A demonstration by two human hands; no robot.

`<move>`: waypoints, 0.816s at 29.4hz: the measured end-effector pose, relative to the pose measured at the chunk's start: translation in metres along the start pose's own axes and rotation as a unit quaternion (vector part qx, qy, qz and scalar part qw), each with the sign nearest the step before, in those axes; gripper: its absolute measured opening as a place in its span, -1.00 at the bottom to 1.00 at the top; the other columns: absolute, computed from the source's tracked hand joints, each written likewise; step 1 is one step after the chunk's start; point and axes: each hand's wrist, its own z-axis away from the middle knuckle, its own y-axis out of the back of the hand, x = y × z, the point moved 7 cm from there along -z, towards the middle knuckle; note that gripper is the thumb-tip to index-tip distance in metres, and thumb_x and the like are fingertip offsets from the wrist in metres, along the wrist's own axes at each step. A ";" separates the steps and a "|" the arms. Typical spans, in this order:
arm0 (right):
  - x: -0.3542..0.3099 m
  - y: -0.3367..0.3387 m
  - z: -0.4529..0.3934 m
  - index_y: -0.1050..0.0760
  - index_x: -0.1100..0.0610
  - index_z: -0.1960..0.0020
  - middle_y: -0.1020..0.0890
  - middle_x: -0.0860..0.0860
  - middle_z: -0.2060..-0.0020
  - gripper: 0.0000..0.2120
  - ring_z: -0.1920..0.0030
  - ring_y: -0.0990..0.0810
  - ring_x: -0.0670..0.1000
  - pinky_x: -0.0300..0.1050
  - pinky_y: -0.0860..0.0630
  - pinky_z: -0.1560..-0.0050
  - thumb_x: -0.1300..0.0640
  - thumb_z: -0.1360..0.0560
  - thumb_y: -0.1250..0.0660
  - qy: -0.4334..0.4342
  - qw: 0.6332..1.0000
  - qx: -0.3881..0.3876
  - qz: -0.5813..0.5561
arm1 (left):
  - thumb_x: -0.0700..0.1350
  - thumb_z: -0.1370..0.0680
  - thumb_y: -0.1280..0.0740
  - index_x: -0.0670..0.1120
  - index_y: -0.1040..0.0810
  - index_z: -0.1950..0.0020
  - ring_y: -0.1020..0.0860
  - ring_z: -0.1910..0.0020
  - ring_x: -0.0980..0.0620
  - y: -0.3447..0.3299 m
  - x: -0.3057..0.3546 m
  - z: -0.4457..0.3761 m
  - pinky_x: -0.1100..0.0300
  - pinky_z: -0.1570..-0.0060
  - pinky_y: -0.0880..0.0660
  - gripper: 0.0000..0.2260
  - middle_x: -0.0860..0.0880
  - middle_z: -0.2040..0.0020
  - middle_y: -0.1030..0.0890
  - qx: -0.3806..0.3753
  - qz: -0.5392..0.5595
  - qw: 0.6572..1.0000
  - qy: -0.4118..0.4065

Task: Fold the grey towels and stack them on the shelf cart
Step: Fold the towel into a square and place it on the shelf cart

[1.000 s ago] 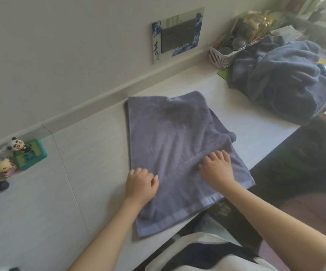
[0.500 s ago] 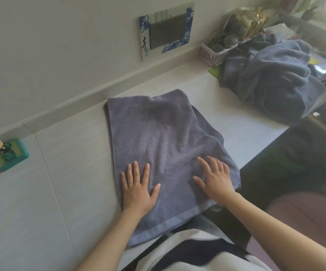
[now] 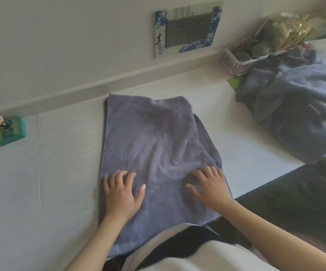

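Note:
A grey towel [image 3: 154,141] lies folded double on the white table [image 3: 60,153], its near end hanging over the table's front edge. The lower layer sticks out along the right side. My left hand [image 3: 122,192] presses flat on the towel's near left part, fingers spread. My right hand [image 3: 210,187] presses flat on the near right part, close to the towel's right edge. A heap of unfolded grey towels [image 3: 299,106] sits at the table's right end. No shelf cart is in view.
A white slotted basket [image 3: 236,61] with dark items stands against the wall behind the heap. A wall socket panel with a blue-patterned frame [image 3: 187,28] is above the table. Small toy figures on a green box [image 3: 3,130] stand at the far left.
Both hands went from curled on the towel's near part to flat with fingers spread. The ruck on the right side has flattened. The view has shifted, so the towel's near end now hangs closer to me.

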 end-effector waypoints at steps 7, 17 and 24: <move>0.038 0.006 -0.070 -0.52 0.14 0.00 -0.52 0.11 0.06 -0.62 0.01 -0.38 0.12 -0.03 -0.30 -0.05 -0.15 -0.46 -0.19 -0.024 0.993 0.025 -0.114 | 0.14 -0.48 -0.15 -0.15 -0.54 -0.28 -0.43 -0.22 -0.32 -0.006 0.006 -0.046 -0.28 -0.25 -0.31 -0.48 -0.28 -0.34 -0.42 -0.002 0.018 0.996 0.083; 0.050 -0.001 -0.141 -0.36 0.15 -0.28 -0.55 0.00 -0.04 -0.49 -0.11 -0.55 0.08 -0.08 -0.47 -0.06 -0.19 -0.51 -0.25 -0.232 0.850 -0.197 -0.431 | 0.25 -0.46 0.09 -0.08 -0.36 -0.45 -0.18 -0.47 -0.27 -0.029 -0.001 -0.093 -0.25 -0.41 -0.02 -0.31 -0.25 -0.49 -0.23 -0.095 0.013 0.978 0.186; 0.043 -0.010 -0.186 -0.45 0.23 -0.30 -0.61 0.17 -0.13 -0.46 -0.09 -0.62 0.13 -0.02 -0.59 -0.03 -0.02 -0.42 -0.41 -0.277 0.512 -0.335 -0.740 | 0.21 -0.48 0.07 0.02 -0.18 -0.53 0.05 -0.53 -0.19 -0.038 -0.014 -0.128 -0.21 -0.43 0.17 -0.36 -0.15 -0.56 -0.04 -0.114 0.022 0.960 0.255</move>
